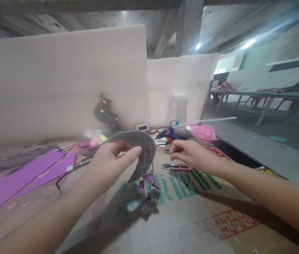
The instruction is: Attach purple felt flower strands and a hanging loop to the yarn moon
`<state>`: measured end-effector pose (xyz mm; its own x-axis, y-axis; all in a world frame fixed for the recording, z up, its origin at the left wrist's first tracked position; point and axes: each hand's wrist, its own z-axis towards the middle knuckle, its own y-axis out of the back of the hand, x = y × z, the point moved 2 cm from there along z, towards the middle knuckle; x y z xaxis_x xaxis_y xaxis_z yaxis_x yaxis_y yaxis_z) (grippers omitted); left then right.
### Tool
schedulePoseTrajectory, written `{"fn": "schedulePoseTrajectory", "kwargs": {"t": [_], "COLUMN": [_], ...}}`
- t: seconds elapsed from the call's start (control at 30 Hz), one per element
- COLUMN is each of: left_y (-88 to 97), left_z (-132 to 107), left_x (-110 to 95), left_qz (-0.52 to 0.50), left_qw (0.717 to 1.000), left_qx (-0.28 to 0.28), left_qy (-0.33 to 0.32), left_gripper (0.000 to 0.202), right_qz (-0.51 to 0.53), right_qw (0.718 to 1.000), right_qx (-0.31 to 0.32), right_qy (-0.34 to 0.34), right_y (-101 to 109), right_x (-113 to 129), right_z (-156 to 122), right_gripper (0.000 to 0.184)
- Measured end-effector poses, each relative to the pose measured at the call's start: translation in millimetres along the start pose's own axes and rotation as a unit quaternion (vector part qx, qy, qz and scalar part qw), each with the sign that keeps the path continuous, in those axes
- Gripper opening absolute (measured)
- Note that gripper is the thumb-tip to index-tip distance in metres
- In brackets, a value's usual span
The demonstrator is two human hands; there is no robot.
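Note:
My left hand pinches a grey yarn-wrapped crescent by its upper curve, thumb in front. From the crescent hang strands with small purple and grey flowers, blurred at the bottom. To the right, my right hand is raised over the cardboard with its fingers curled together. Whatever lies between those fingertips is too small or hidden to make out. Just below it are thread snips with a pinkish handle. A blue hot glue gun rests behind the right hand.
Purple sheets lie at left. Printed cardboard covers the tabletop. At the back stand a dark crescent ornament, a small digital clock and a clear jar. A phone and a pink plastic bag are at right.

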<state>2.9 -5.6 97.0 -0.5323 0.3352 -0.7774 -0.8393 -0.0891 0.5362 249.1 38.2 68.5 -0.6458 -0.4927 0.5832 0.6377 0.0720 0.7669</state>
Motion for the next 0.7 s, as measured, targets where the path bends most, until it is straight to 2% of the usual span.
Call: {"fn": "schedulePoseTrajectory", "kwargs": {"t": [0.1,0.2,0.3,0.4,0.53,0.7], "left_y": [-0.9,-0.8,0.2,0.8,0.7,0.9], "left_z": [0,0,0,0,1,1], "left_x": [2,2,1,0,-1,0], "left_qz": [-0.001,-0.006,-0.002,-0.006,-0.011,-0.014], "left_qw": [1.000,1.000,1.000,1.000,1.000,1.000], "left_qx": [0.008,0.011,0.011,0.009,0.007,0.004], "left_qy": [0.004,0.000,0.002,0.004,0.003,0.003], "left_gripper": [0.040,0.040,0.039,0.039,0.038,0.038], "right_qz": [-0.055,-0.151,-0.230,-0.244,-0.253,-0.289], "right_qw": [0.998,0.987,0.969,0.963,0.963,0.948], "right_qx": [-0.001,0.041,0.065,0.056,0.054,0.096], "right_qy": [0.018,0.032,0.065,0.095,0.082,0.093], "right_y": [2,2,-4,-9,-14,-19], "right_x": [0,-2,-9,-15,-15,-20], "right_z": [1,2,2,2,2,4], "right_gripper": [0.014,0.021,0.018,0.018,0.014,0.017]}}
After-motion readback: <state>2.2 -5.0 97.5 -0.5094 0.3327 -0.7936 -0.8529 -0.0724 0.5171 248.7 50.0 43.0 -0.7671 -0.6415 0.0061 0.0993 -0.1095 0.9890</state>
